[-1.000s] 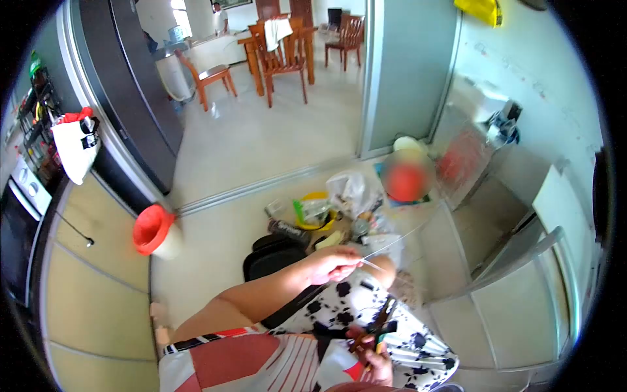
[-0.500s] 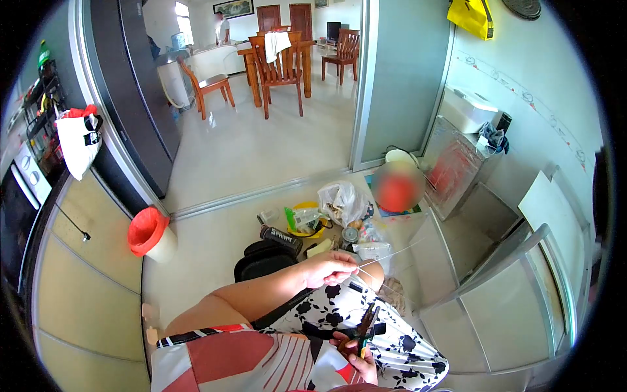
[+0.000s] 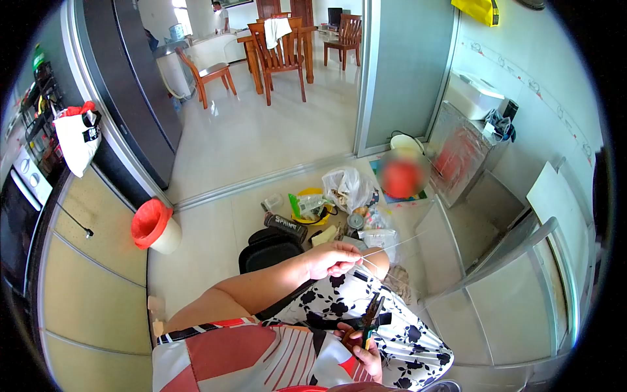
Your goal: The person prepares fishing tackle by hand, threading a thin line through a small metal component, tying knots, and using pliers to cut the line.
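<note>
Between thumb and fingers, my left hand (image 3: 334,259) pinches thin pale wire (image 3: 398,243), whose strands fan out to the right above my knee. My right hand (image 3: 367,358), low over my lap, is wrapped round a pair of pliers (image 3: 372,315) with dark jaws pointing up. The jaws are apart from the wire. Black-and-white flowered fabric (image 3: 333,294) covers my legs beneath both hands.
On the floor ahead lie a black spray can (image 3: 286,227), a white plastic bag (image 3: 346,188), a metal can (image 3: 355,222) and a black case (image 3: 268,251). A red-lined bin (image 3: 155,228) stands left; glazed frame panels (image 3: 496,294) stand right. A person (image 3: 221,18) is far off.
The view has tipped slightly down, so the room sits higher in the picture. Both hands keep nearly the same pose, still on the wire and the pliers.
</note>
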`<state>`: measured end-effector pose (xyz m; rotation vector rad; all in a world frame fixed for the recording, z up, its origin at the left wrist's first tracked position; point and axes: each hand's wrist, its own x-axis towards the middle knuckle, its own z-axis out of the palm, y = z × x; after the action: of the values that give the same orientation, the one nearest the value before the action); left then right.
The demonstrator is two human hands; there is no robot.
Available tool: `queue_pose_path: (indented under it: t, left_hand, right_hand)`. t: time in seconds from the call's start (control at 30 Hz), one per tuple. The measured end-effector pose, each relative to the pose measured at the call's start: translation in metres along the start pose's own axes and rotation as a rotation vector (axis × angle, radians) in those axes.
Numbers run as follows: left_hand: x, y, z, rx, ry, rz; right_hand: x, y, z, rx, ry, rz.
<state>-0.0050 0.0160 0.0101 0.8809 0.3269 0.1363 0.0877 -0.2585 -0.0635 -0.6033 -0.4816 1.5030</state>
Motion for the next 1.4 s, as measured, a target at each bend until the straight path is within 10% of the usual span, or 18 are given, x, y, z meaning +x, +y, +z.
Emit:
queue_pose_path:
  t: [1.03,1.4]
  left_hand:
    - [0.004,0.001,-0.001,-0.028,0.054,-0.010]
    - [-0.084,0.174,-0.081,-0.055,0.929,1.049]
  right_hand:
    - [-0.003,-0.003,0.003,-0.001,0.014,0.004]
    - [0.003,0.005,-0.011,0.039,0.100,0.089]
